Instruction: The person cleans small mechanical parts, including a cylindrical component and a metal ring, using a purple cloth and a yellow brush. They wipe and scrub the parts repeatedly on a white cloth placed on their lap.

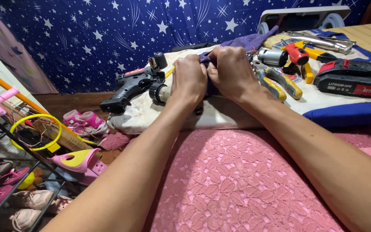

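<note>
While both hands' fingers clamp it, purple cloth (209,60), bunched, dark, seemingly knitted

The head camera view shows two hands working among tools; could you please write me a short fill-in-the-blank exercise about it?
1. Both hands, left hand and right hand, pinch a ___ cloth.
2. The black drill body lies to the ___ of the hands.
3. The black-and-red battery pack rests on the ___ side.
Missing: purple; left; right

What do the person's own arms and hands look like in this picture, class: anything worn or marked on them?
Both forearms are bare up to the picture's edge: no sleeves show. The left hand and right hand wear no gloves; no rings, watch, bracelets or markings are visible on either.
</note>
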